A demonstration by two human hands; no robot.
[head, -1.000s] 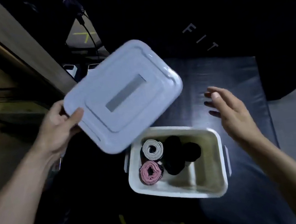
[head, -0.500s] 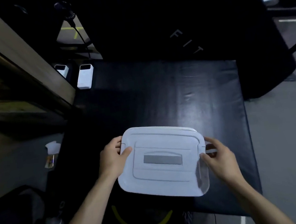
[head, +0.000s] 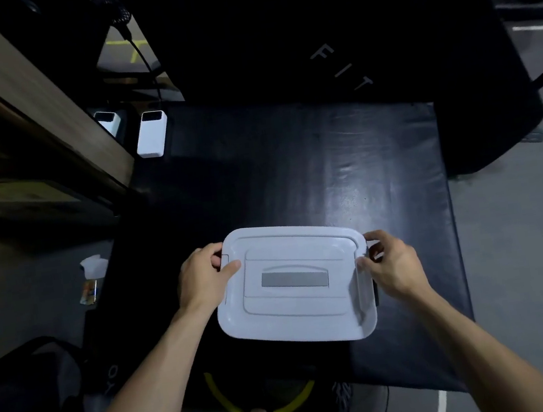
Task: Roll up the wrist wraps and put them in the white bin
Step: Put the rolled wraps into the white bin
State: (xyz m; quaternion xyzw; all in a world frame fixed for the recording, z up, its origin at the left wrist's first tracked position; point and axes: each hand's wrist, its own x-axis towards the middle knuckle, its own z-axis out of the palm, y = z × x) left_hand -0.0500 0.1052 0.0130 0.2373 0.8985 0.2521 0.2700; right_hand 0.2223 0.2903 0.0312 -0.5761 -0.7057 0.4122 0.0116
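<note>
Near the front edge of the black mat [head: 292, 168] sits the white bin [head: 294, 285], its lid on (wraps hidden inside). The left hand [head: 204, 280] grips its left end, thumb on the lid; the right hand [head: 392, 266] grips the right end, fingers curled over the latch.

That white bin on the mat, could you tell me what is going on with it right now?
A person is closing the white bin on the black mat. The lid lies over it; the left hand grips its left end and the right hand its right end, at the side latches. The wrist wraps are out of sight under the lid. Two white power banks lie at the far left.
</note>
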